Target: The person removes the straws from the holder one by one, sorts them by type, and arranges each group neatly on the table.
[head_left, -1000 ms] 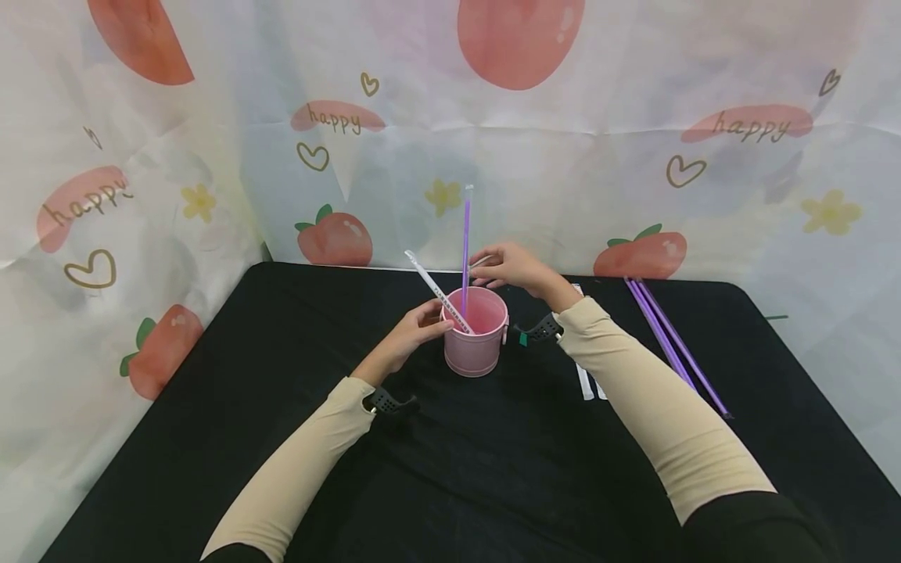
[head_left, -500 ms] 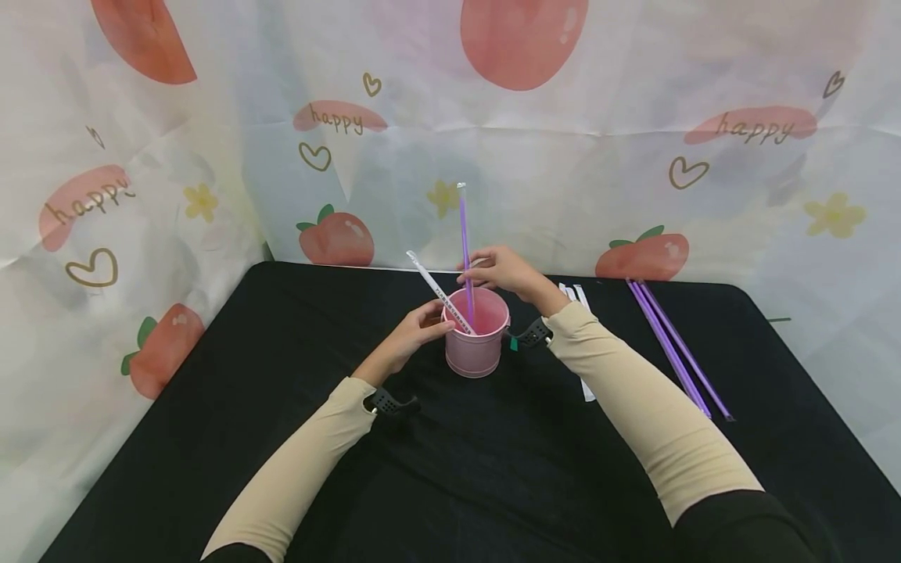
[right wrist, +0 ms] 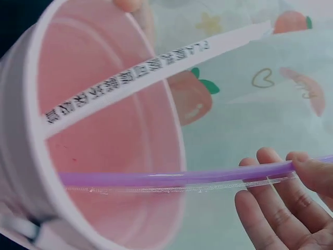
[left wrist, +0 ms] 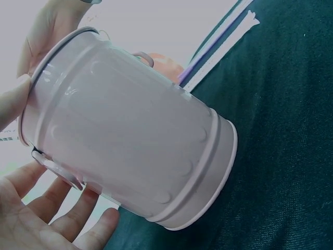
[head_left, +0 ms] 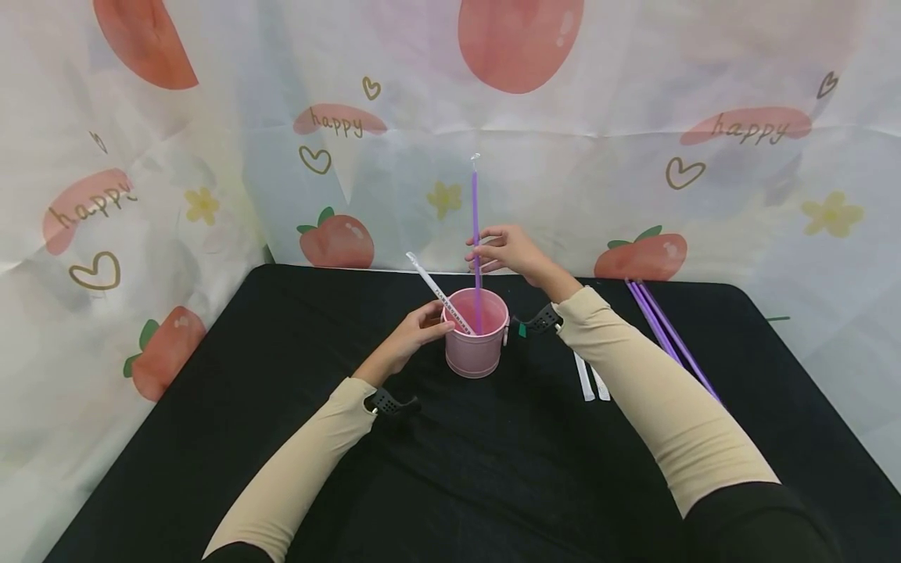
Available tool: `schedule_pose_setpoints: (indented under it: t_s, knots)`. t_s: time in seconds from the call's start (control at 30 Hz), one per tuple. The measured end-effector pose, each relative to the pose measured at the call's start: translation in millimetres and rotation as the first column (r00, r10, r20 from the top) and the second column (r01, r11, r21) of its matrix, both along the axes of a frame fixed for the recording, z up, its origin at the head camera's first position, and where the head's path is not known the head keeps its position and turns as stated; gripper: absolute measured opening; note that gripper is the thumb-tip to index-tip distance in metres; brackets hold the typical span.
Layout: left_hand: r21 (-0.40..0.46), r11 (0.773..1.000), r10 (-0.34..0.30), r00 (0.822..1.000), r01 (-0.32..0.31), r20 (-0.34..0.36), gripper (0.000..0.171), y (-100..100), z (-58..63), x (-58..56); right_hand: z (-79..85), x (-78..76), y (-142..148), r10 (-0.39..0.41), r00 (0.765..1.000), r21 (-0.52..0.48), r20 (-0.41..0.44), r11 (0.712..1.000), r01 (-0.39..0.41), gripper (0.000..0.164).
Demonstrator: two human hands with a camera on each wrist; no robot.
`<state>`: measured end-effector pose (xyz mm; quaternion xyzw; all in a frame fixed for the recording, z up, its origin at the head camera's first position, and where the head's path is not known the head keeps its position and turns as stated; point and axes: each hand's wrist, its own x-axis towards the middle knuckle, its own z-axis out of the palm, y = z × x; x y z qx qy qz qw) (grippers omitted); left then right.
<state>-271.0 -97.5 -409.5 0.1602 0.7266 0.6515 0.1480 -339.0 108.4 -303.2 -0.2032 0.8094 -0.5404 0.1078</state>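
A pink bucket [head_left: 472,358] stands on the black-covered table, with my left hand [head_left: 408,336] holding its left side. In the left wrist view, the thumb presses at the rim and the fingers lie near the bucket's small side handle [left wrist: 58,169]. My right hand [head_left: 512,252] pinches a purple straw [right wrist: 125,179] in a clear wrapper between thumb and fingers. That straw stands nearly upright, its lower end inside the bucket. Also in the bucket, a white paper-wrapped straw [head_left: 436,289] with dark printing leans left against the rim.
Several wrapped purple straws [head_left: 651,317] lie on the table's right side, partly behind the right sleeve. White paper-wrapped straws [head_left: 583,379] lie closer to the bucket. A printed cloth backdrop [head_left: 563,188] rises behind the table's back edge.
My right hand has shifted left and then back right and upward, and the purple straw now stands higher in the bucket. My left hand and the white straw have stayed in place.
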Motion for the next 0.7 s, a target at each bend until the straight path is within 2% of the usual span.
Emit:
schedule_pose_setpoints:
  t_s: [0.17, 0.33, 0.7]
  knots:
    - [0.007, 1.0, 0.008, 1.0, -0.008, 0.009, 0.052, 0.6, 1.3, 1.4, 13.8, 1.2, 5.4, -0.028, 0.999, -0.033, -0.034, 0.999, 0.027, 0.028]
    - [0.018, 1.0, 0.007, 1.0, -0.007, 0.005, 0.053, 0.7, 2.5, 2.3, 30.2, 3.6, 10.9, -0.041, 0.997, -0.022, -0.059, 0.999, 0.04, 0.027]
    - [-0.004, 1.0, 0.007, 1.0, -0.007, 0.005, 0.052, 0.7, 2.0, 2.0, 68.1, 6.0, 29.2, -0.055, 0.994, -0.045, -0.098, 0.998, 0.051, 0.029]
